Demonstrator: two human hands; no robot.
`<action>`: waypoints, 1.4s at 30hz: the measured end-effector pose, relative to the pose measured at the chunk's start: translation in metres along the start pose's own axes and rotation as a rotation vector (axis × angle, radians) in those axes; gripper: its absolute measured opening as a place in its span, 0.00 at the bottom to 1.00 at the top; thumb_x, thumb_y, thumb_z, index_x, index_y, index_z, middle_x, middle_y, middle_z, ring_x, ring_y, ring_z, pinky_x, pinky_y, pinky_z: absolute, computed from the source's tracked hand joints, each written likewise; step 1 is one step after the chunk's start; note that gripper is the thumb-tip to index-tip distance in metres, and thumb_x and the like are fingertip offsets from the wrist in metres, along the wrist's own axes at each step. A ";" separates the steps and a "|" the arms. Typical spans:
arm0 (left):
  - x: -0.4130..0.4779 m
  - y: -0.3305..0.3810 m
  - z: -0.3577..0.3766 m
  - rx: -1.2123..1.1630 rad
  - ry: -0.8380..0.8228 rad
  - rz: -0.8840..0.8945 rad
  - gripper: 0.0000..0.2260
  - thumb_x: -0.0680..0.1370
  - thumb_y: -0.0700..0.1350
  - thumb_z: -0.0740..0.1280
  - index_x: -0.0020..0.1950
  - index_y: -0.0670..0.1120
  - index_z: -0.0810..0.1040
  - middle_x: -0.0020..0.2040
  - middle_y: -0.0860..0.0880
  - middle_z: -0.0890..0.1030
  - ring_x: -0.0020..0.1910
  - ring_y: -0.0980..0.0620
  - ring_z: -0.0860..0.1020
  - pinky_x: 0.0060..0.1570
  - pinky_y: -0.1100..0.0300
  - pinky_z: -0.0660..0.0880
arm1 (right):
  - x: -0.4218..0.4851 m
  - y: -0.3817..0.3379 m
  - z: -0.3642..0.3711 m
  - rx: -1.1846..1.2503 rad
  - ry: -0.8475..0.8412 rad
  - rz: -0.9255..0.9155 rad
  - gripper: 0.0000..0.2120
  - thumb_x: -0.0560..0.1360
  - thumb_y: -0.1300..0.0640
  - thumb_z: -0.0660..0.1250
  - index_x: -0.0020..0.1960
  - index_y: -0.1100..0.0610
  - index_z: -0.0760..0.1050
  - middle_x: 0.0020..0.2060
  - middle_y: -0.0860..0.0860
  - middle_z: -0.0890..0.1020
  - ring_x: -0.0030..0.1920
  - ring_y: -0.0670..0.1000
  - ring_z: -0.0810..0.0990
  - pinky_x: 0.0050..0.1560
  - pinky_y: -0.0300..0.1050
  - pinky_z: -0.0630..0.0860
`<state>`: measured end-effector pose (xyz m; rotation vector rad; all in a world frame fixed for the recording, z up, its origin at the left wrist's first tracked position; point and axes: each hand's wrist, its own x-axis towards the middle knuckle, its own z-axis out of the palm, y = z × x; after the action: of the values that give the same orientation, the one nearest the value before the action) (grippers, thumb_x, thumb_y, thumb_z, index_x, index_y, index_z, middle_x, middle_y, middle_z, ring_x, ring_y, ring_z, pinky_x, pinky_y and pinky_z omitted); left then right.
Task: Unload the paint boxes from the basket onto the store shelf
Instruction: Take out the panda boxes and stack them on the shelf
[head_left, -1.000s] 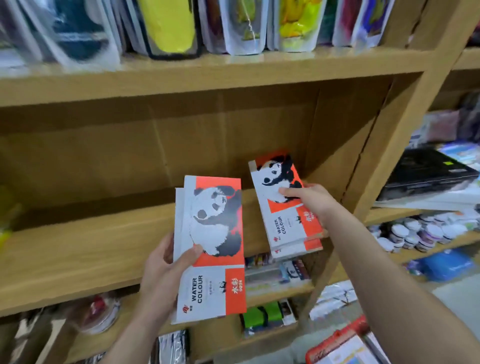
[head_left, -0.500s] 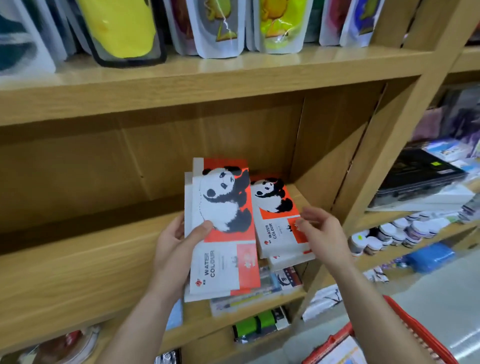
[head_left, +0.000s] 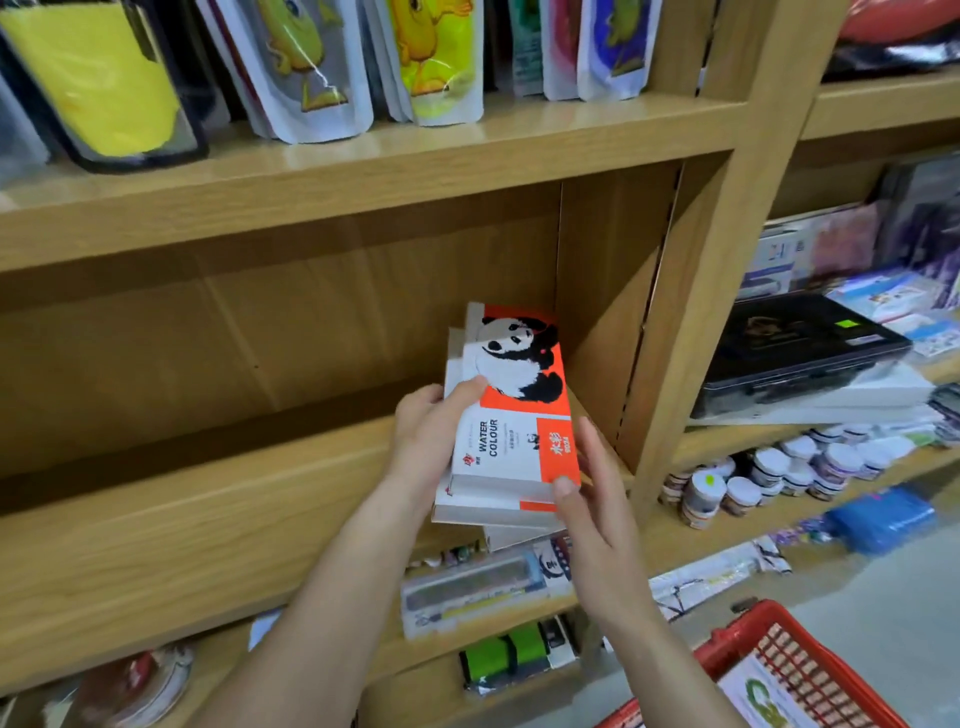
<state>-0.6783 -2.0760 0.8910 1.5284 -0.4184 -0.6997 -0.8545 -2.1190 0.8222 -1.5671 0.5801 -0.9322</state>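
A stack of white and orange watercolour paint boxes (head_left: 514, 410) with a panda print sits at the right end of the wooden shelf (head_left: 208, 519), against the side panel. My left hand (head_left: 431, 436) grips the left edge of the top boxes, thumb across the cover. My right hand (head_left: 587, 499) touches the stack's near right corner with straight fingers. Lower boxes stick out under the top ones. The red basket (head_left: 789, 670) shows at the bottom right with a printed item inside.
Plastic pouches (head_left: 311, 67) hang along the upper shelf. A black case (head_left: 795, 348) and small paint jars (head_left: 769, 467) fill the right bay. Pen sets (head_left: 472, 587) lie on the shelf below. The left of the middle shelf is bare wood.
My left hand carried its boxes right and set them on the stack placed by my right hand. My right hand moved from the top of that stack to its near right corner.
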 end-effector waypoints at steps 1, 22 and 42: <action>0.000 -0.004 -0.002 0.032 -0.003 -0.002 0.11 0.78 0.50 0.72 0.50 0.43 0.84 0.40 0.47 0.89 0.38 0.49 0.88 0.34 0.59 0.81 | 0.002 0.000 0.001 -0.019 0.004 -0.003 0.35 0.75 0.27 0.60 0.79 0.36 0.60 0.70 0.31 0.72 0.70 0.36 0.72 0.62 0.40 0.73; -0.001 -0.077 0.019 0.080 -0.194 0.195 0.41 0.72 0.60 0.73 0.81 0.61 0.55 0.68 0.54 0.81 0.63 0.50 0.82 0.61 0.43 0.80 | 0.035 0.051 0.002 -0.124 0.039 0.040 0.15 0.86 0.44 0.55 0.70 0.42 0.72 0.60 0.38 0.82 0.61 0.41 0.80 0.55 0.37 0.75; 0.065 -0.088 0.032 0.808 -0.204 0.341 0.52 0.71 0.53 0.79 0.84 0.52 0.48 0.76 0.49 0.74 0.71 0.48 0.74 0.67 0.49 0.73 | 0.075 0.079 -0.003 -0.501 0.414 0.161 0.29 0.78 0.57 0.72 0.76 0.57 0.68 0.59 0.51 0.83 0.62 0.56 0.82 0.62 0.47 0.76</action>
<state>-0.6645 -2.1344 0.7944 2.0619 -1.1909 -0.4257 -0.8052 -2.1974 0.7638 -1.7350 1.2931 -1.0448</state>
